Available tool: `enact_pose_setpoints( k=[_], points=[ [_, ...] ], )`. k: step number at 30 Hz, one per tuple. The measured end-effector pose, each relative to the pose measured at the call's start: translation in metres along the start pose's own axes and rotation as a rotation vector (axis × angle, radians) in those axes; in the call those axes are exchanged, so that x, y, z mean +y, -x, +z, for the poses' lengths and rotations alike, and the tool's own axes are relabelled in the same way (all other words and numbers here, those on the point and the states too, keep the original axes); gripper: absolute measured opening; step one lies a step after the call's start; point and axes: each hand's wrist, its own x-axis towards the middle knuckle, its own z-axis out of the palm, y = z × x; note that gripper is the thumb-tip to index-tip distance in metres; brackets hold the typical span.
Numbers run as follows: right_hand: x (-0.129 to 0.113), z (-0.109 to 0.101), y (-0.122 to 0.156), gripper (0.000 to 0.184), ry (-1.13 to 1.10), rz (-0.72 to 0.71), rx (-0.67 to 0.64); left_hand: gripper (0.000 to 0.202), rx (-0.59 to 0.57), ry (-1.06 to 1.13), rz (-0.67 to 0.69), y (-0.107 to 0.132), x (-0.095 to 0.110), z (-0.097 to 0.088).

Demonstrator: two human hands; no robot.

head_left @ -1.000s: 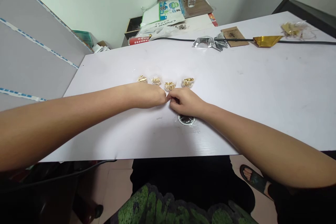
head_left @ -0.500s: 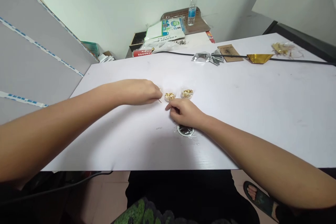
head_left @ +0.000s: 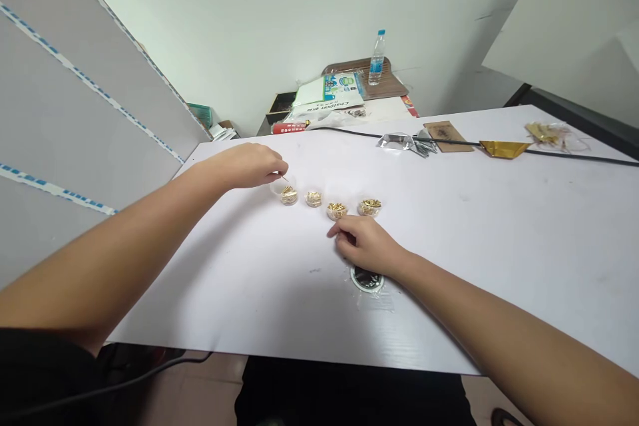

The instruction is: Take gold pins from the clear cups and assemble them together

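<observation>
Thin pin (head_left: 285, 179), toward the worktop's (head_left: 239, 279) far-left corner: we find it pinched in the left hand (head_left: 255, 165), palm down, near the leftmost filled cup (head_left: 288, 198). We judge it light, stiff and easily dropped, best gripped mid-shaft. Further right, the right hand (head_left: 368, 243) lies half-curled, index finger extended, just in front of another filled cup (head_left: 337, 211); we cannot tell whether it holds anything.

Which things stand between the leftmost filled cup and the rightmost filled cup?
The head view shows two: one cup of gold pieces, then another such cup near the right hand.
</observation>
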Motion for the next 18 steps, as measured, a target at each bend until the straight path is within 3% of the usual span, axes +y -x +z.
enact_pose_setpoints(
  k=[6, 11, 14, 18],
  points=[
    [0.003, 0.002, 0.0, 0.024, 0.009, -0.04, 0.017, 0.022, -0.017, 0.091, -0.034, 0.002, -0.008, 0.002],
    [0.002, 0.001, -0.001, 0.023, -0.002, -0.026, 0.002, 0.025, 0.127, 0.131, -0.086, 0.003, -0.01, -0.007],
    [0.003, 0.001, -0.001, 0.024, -0.014, -0.038, -0.003, 0.025, 0.149, 0.204, -0.061, -0.001, 0.001, -0.011],
    [0.005, 0.002, 0.002, 0.028, 0.01, -0.157, 0.034, 0.03, 0.087, 0.292, 0.012, -0.01, 0.022, -0.018]
  ],
)
